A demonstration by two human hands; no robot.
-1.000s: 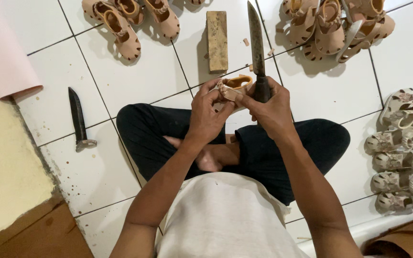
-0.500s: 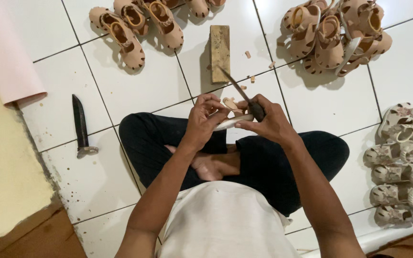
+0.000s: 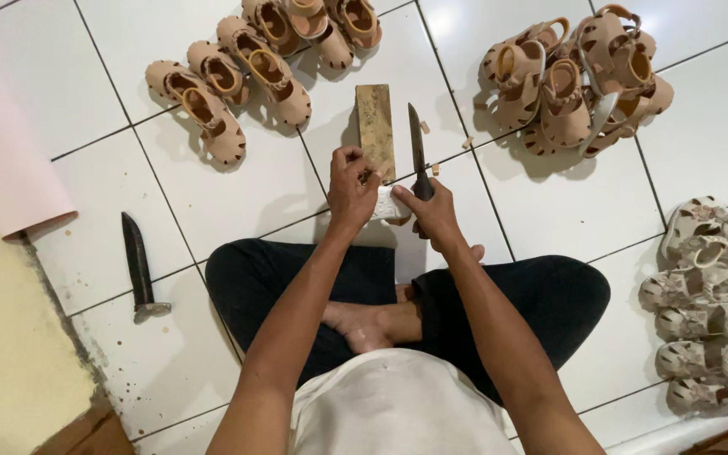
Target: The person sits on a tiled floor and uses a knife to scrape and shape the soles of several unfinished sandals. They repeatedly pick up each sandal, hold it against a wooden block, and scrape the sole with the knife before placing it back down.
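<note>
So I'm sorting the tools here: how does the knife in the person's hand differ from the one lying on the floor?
The knife in hand is gripped by the right hand, blade pointing up and away, next to the pale piece in the left hand. The knife on the floor lies flat on the white tiles, untouched, off to the left. Its blade looks darker and broader; the held one looks slimmer. Both are long, pointed and dark.
</note>
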